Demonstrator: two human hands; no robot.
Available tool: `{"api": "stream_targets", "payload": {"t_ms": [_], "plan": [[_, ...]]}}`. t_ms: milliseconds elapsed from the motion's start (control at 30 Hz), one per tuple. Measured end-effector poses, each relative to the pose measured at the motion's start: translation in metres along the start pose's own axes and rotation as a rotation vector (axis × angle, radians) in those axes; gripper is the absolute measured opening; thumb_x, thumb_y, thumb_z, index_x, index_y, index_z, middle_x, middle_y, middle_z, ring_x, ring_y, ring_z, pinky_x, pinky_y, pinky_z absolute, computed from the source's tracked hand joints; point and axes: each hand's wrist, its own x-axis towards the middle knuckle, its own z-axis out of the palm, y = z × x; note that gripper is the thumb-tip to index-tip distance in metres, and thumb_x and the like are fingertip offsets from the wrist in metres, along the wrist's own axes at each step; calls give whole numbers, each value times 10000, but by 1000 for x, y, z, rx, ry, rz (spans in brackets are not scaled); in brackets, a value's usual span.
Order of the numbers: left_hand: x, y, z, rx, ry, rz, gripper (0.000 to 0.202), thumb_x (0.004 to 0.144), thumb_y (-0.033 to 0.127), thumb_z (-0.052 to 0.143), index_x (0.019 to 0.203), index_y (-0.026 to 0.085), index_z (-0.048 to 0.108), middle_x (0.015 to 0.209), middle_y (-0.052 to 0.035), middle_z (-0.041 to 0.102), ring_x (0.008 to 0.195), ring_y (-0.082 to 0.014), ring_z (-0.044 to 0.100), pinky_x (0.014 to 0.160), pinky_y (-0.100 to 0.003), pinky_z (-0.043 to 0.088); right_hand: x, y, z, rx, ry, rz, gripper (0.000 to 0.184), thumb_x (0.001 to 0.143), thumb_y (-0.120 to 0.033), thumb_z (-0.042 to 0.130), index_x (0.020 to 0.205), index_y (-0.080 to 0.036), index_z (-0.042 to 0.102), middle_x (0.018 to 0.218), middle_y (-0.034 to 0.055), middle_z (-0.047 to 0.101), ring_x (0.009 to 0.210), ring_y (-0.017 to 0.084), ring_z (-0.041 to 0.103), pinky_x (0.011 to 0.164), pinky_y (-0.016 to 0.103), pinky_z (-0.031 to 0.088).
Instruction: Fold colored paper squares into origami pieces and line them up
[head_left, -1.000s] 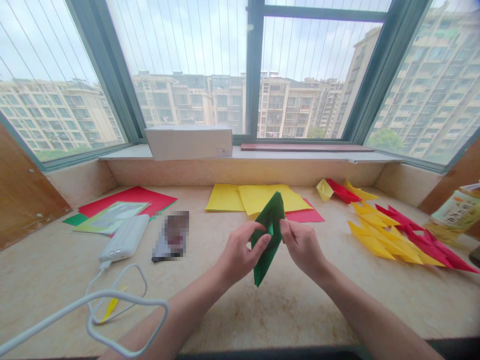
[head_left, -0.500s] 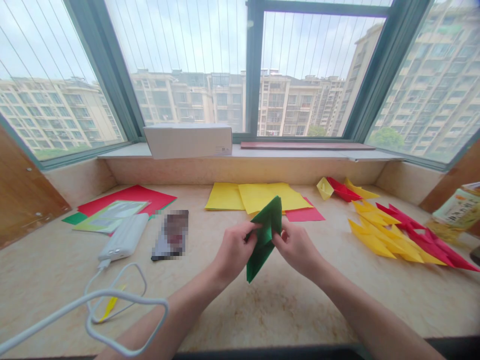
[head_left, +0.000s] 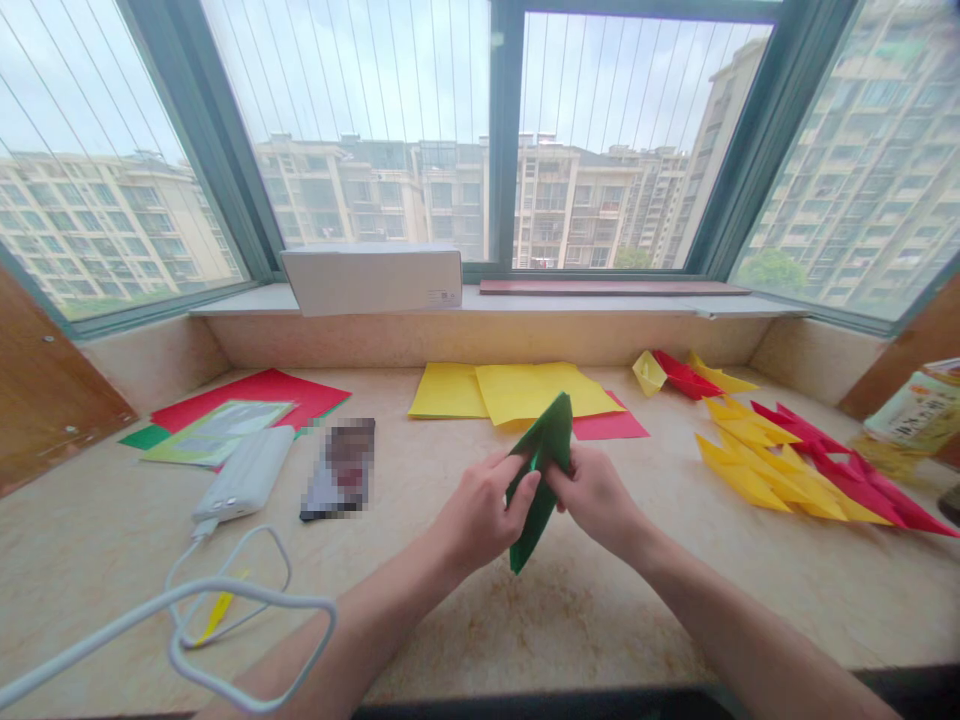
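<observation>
A folded piece of green paper [head_left: 534, 535] is held upright and slanted above the counter, its pointed ends up and down. My left hand [head_left: 491, 505] grips its left side, thumb on the near face and fingers partly inside the fold. My right hand [head_left: 592, 490] is closed on the right side of the same paper, with some fingertips hidden behind or within it. Beyond my hands lie yellow paper sheets [head_left: 544, 390] and a pinkish-red sheet [head_left: 611, 418].
Folded yellow paper boats [head_left: 757, 470] and red ones [head_left: 889, 490] sit on the right, near a labelled jar [head_left: 919, 415]. Leftward are red sheets [head_left: 240, 390], a white power bank [head_left: 247, 475] with a cable [head_left: 247, 592], and a blurred phone-like item [head_left: 339, 470]. A white box [head_left: 375, 280] stands on the sill.
Both hands and the green paper have shifted slightly right. My left fingers have moved further into the fold, and the thumb now lies across the near face.
</observation>
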Motion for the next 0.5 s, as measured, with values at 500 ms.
{"api": "stream_targets", "payload": {"t_ms": [500], "plan": [[1,-3,-2,-51,-45,18,267,988,333,471,1148,191,630,1153,-118,629,1048,-240,617,929,-380,508,4,1,-4,-30,28,28,405,958,-424,421,659,-185,553,479,-6,562,420,144,569,424,227,386]]}}
